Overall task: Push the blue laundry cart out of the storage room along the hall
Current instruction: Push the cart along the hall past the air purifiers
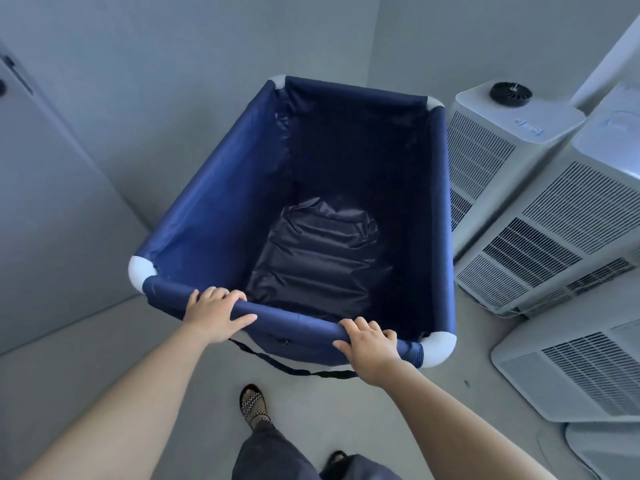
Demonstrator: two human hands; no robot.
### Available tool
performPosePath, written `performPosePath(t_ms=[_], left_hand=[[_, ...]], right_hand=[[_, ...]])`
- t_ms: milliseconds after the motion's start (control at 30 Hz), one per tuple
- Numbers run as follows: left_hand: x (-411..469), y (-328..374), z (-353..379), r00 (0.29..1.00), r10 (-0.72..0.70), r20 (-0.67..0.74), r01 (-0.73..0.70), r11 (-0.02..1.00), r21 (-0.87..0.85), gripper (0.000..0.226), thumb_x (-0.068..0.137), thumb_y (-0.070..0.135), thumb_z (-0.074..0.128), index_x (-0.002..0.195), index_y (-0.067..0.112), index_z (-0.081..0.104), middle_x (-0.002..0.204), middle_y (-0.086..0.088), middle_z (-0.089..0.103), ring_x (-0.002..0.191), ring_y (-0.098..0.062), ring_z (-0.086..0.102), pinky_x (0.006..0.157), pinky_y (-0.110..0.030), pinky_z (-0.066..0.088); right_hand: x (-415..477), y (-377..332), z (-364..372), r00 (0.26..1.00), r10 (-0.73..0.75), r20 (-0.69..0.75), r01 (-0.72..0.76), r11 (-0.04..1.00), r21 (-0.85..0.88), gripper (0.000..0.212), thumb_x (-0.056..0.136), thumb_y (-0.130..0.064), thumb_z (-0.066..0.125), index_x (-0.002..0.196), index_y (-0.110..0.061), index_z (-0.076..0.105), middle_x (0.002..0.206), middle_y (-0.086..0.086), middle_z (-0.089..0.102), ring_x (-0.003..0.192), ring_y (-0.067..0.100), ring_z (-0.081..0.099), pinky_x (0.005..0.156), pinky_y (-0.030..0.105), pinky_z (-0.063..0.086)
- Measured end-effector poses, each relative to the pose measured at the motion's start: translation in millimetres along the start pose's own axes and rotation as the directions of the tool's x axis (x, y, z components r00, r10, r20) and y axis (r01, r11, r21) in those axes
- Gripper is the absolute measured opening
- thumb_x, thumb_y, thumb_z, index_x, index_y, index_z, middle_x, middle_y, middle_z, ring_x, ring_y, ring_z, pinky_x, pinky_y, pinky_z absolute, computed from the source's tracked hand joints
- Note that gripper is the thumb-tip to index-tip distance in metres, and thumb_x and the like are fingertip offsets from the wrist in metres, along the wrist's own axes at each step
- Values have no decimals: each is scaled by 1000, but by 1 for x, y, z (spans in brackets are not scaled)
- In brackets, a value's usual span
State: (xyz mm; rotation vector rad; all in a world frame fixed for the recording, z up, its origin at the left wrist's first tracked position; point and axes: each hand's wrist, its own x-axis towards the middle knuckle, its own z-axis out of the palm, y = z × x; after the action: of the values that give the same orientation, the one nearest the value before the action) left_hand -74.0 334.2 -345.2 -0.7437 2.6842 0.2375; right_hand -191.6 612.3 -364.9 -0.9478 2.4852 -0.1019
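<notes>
The blue laundry cart (214,202) stands right in front of me, a deep fabric bin with white corner joints. A folded dark blue fabric bundle (311,258) lies on its bottom. My left hand (214,315) grips the near rim towards the left corner. My right hand (369,348) grips the same rim near the right corner. A black strap (287,367) hangs below the near rim.
Several white air-conditioner units (540,233) stand close along the cart's right side. A pale door (45,209) is at the left, and grey walls meet in a corner behind the cart. My sandalled foot (254,405) is on the grey floor below.
</notes>
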Motion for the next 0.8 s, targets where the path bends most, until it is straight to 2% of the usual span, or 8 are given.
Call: performPosePath(t_ms=[200, 433, 600, 700, 800], left_hand=[[-61, -7, 28, 999, -40, 24, 40, 999, -10, 43, 87, 64, 38, 120, 36, 42, 123, 8, 47, 127, -16, 31, 114, -47, 12], [-122, -6, 60, 997, -70, -28, 69, 997, -46, 47, 87, 66, 36, 123, 36, 41, 125, 8, 44, 128, -16, 28, 113, -47, 11], [-162, -15, 80, 996, -22, -89, 18, 999, -41, 38, 92, 58, 31, 121, 38, 44, 117, 11, 47, 121, -14, 37, 111, -41, 13], [-179, -20, 83, 992, -2, -123, -9, 996, -83, 35, 96, 50, 27, 112, 35, 54, 110, 10, 56, 108, -16, 48, 103, -34, 23], [-192, -20, 84, 996, -26, -82, 14, 988, -153, 39, 99, 43, 25, 99, 25, 59, 102, 4, 62, 96, -21, 55, 90, -35, 34]], right_hand=[[-49, -13, 25, 999, -25, 32, 26, 1000, -6, 41, 97, -51, 28, 129, -27, 35, 123, -3, 45, 110, 23, 42, 94, 43, 29], [-93, -18, 39, 998, -54, 36, 55, 997, -46, 46, 96, -54, 24, 133, -28, 34, 123, -5, 45, 110, 22, 42, 95, 43, 28], [-119, -41, 49, 999, -51, -10, 50, 993, -106, 53, 94, -59, 20, 122, -22, 46, 117, -1, 49, 107, 24, 46, 91, 41, 34], [-126, -67, 56, 995, -93, -32, 93, 995, -24, 51, 96, -56, 22, 113, -18, 52, 112, 2, 51, 104, 25, 49, 86, 40, 39], [-136, -89, 71, 994, -106, -37, 108, 993, 40, 49, 97, -53, 23, 108, -17, 54, 108, 3, 53, 101, 27, 51, 84, 40, 41]])
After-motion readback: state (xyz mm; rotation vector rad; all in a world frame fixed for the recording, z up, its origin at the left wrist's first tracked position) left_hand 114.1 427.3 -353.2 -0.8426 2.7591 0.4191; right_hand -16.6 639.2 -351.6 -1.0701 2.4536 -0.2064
